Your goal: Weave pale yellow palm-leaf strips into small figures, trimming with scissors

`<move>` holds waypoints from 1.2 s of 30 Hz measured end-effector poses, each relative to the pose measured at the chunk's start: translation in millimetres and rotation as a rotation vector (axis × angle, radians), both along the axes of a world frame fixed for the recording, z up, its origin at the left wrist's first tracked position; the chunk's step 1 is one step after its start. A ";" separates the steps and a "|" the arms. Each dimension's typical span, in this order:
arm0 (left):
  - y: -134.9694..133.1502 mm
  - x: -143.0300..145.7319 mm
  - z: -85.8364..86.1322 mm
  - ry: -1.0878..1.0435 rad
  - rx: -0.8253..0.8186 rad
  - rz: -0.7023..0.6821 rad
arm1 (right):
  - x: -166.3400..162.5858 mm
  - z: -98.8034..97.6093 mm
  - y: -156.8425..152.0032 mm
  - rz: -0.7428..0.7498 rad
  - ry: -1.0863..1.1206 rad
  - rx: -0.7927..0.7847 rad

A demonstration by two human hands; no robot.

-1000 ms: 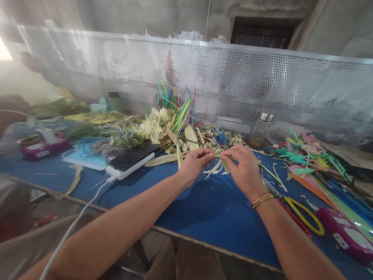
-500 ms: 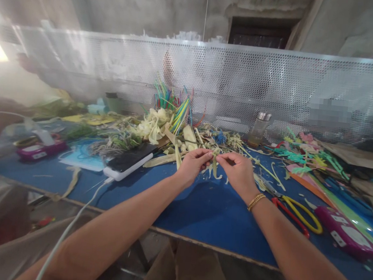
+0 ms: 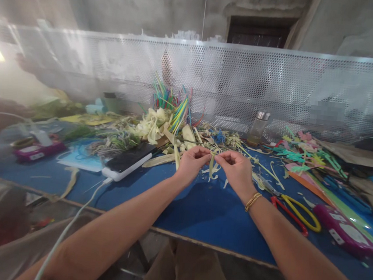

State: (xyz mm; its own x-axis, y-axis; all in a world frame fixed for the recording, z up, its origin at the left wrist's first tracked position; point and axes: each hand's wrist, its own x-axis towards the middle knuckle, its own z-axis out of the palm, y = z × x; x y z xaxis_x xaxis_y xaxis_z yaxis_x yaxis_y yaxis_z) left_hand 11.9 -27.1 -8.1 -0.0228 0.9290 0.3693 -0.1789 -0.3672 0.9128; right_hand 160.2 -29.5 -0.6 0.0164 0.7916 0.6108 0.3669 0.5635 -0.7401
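Observation:
My left hand (image 3: pixel 191 161) and my right hand (image 3: pixel 236 169) meet over the blue table (image 3: pixel 200 207), both pinched on a thin pale green leaf strip (image 3: pixel 211 164) that hangs between their fingertips. The right wrist wears a gold bracelet (image 3: pixel 252 201). Behind the hands lies a heap of cream and green leaf strips (image 3: pixel 156 128), with several bright coloured strips (image 3: pixel 176 106) standing up out of it. Loose pale scraps (image 3: pixel 214 171) lie on the table just beyond the fingers.
Red and yellow scissors (image 3: pixel 293 209) and a magenta device (image 3: pixel 343 227) lie right of my right arm. A phone on a white power bank (image 3: pixel 126 163) with cable sits left. A glass jar (image 3: pixel 259 128) stands by the perforated metal screen (image 3: pixel 277 87). Coloured cut shapes (image 3: pixel 306 158) lie far right.
My right hand has drawn slightly left and toward me, and the leaf strip between the two hands now hangs down shorter. My view has shifted a little to the right.

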 end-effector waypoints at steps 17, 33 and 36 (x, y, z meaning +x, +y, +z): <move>5.7 0.6 -6.5 -0.150 -0.052 -0.094 | 0.9 -2.5 2.5 0.055 -0.021 0.025; 7.8 -0.6 -6.5 -0.259 -0.205 -0.253 | 4.7 -1.9 1.8 -0.030 -0.155 0.119; 7.3 -1.8 -5.0 -0.261 -0.223 -0.259 | 8.9 3.2 1.4 -0.107 -0.321 0.311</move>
State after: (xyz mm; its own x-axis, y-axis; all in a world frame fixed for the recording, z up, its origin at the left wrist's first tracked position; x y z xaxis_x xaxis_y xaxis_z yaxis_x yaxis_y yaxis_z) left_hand 10.1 -19.8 -13.1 0.1554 0.9729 0.1714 -0.4744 -0.0786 0.8768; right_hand 169.1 -28.2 2.6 -0.1412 0.5742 0.8065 0.6182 0.6874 -0.3812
